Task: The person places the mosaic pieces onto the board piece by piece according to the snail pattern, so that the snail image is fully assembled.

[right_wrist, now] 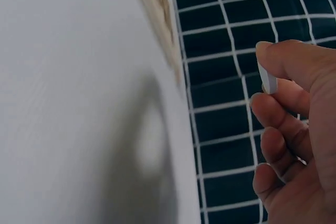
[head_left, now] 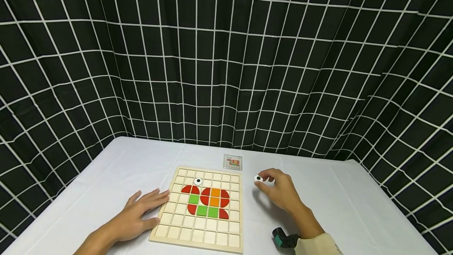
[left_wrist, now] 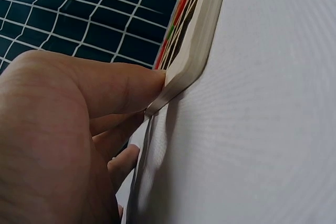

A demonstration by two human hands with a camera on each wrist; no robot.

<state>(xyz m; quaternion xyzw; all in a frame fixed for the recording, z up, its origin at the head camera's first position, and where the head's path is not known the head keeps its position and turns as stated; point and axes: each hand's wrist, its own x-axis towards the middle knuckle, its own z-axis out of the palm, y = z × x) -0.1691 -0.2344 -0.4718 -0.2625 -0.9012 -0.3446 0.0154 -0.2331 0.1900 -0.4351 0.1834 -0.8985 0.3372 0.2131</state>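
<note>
A wooden grid board [head_left: 198, 234] lies on the table with red, green and orange pieces set in its squares. One white round eye piece [head_left: 198, 182] with a black dot sits on it above the red pieces. My left hand [head_left: 139, 213] rests at the board's left side, fingers stretched out, fingertips touching the edge; its thumb [left_wrist: 126, 85] meets the board's side in the left wrist view. To the right of the board, my right hand [head_left: 281, 194] pinches a second eye piece [head_left: 258, 178] between thumb and forefinger, raised above the table. That piece [right_wrist: 269, 80] shows edge-on in the right wrist view.
A small picture card [head_left: 232, 162] with a similar coloured pattern lies just behind the board. The table has a white cloth [head_left: 336, 196]. A black curtain [head_left: 212, 70] with white grid lines stands around it. A black device [head_left: 284, 239] is at my right wrist.
</note>
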